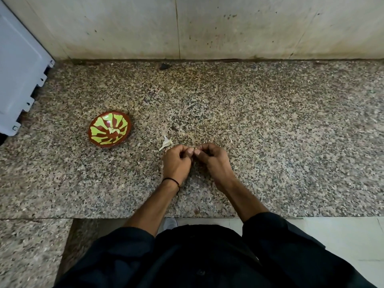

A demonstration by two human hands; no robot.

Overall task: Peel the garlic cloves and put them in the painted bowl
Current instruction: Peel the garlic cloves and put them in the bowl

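Note:
The painted bowl (109, 129), red-brown with a yellow-green sunburst pattern, sits on the speckled granite counter (270, 132) at the left. A pale peeled piece lies at its centre. My left hand (176, 162) and my right hand (214, 161) meet just above the counter, fingertips pinched together on a small garlic clove (196, 151), which is mostly hidden by the fingers. A white scrap of garlic skin with a clove (166, 143) lies on the counter just beyond my left hand.
A grey-white appliance panel (18, 75) stands at the far left edge of the counter. A stained wall (207, 28) closes the back. The counter's front edge runs just below my forearms.

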